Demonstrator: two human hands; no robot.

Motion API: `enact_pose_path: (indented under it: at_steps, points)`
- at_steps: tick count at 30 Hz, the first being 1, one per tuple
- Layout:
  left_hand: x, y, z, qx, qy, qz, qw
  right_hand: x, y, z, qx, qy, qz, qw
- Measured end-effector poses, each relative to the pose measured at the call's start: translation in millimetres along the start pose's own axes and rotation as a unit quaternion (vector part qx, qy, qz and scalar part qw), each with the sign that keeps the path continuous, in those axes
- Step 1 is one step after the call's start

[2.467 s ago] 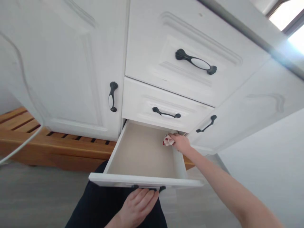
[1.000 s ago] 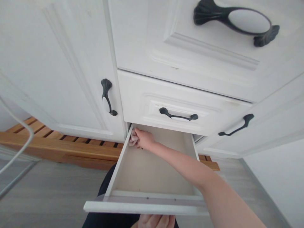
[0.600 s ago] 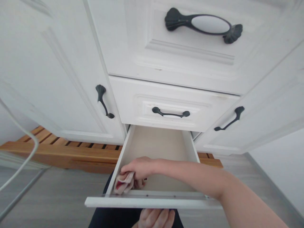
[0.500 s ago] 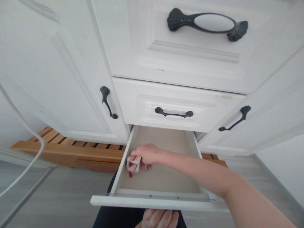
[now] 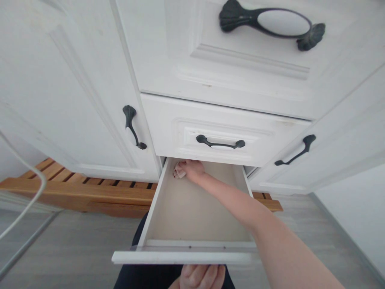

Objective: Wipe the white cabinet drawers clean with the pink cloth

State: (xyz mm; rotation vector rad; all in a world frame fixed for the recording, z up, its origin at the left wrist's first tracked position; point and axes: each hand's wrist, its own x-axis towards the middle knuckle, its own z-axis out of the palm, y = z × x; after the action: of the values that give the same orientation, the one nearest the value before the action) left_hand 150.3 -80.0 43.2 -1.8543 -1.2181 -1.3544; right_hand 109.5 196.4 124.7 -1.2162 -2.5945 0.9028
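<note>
A pulled-out white drawer has a pale, bare-looking bottom panel. Deep inside it, at the back left corner, my right hand is closed on a crumpled cloth, pale pink with reddish patches, pressed against the drawer bottom. My right forearm crosses over the drawer's right side. Below the drawer's front edge, my left hand has its fingers curled up against the drawer front. Whatever part those fingertips hook onto is hidden under the edge.
Above is a closed drawer with a dark handle, and higher a larger panel with another handle. Cabinet doors with handles flank both sides. A slatted wooden bench stands underneath. A white cable hangs at left. My legs are below the drawer.
My right hand has moved the cloth from the drawer's left middle to its back left corner. My left hand stays at the drawer front. The view has shifted slightly.
</note>
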Motion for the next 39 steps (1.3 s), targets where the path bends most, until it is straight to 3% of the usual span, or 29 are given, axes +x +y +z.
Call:
enact_pose_path:
  at_steps: [5, 10, 12, 15, 17, 20, 22, 27, 31, 36, 39]
  points:
    - [-3.5, -0.9, -5.5, -0.006, -0.014, -0.006, 1.0, -55.7, 4.4, 4.7, -0.115, -0.097, -0.089, 0.985]
    - [-6.9, -7.7, -10.9, -0.007, -0.016, 0.042, 0.999, -132.4, -9.9, 18.8, -0.126, -0.257, -0.155, 0.945]
    - [-5.4, -9.4, -13.0, -0.009, -0.022, 0.049, 0.999, -145.7, -16.9, 16.1, -0.116, -0.299, -0.143, 0.936]
    - [-2.1, -9.5, -14.5, -0.01, -0.016, 0.033, 0.999, -135.8, -23.3, 0.3, -0.116, -0.341, -0.134, 0.923]
    - [-0.9, -8.5, -14.0, -0.013, -0.015, 0.036, 0.999, -114.7, -23.2, -13.1, -0.151, -0.284, -0.147, 0.935]
    - [-1.8, -6.9, -11.3, -0.01, -0.011, 0.037, 0.999, -75.1, -15.4, -29.2, -0.214, -0.085, -0.114, 0.966]
    - [-3.2, -6.2, -8.7, -0.005, -0.004, 0.025, 1.0, -50.4, -5.5, -35.9, -0.221, -0.005, -0.061, 0.973]
    - [-1.6, -6.3, -5.2, -0.002, 0.0, 0.024, 1.0, -20.9, 21.2, -38.7, -0.204, 0.021, 0.028, 0.978]
    - [4.8, -6.2, -7.6, -0.015, 0.001, 0.017, 1.0, -44.8, 30.3, -31.6, -0.209, -0.047, 0.008, 0.977]
    - [4.0, -5.6, -10.2, -0.022, -0.013, 0.009, 1.0, -121.1, 27.1, -13.5, -0.198, -0.21, -0.083, 0.954]
    - [-0.8, -5.4, -9.6, -0.019, -0.002, 0.02, 1.0, -156.6, 20.5, -10.0, -0.14, -0.324, -0.091, 0.931]
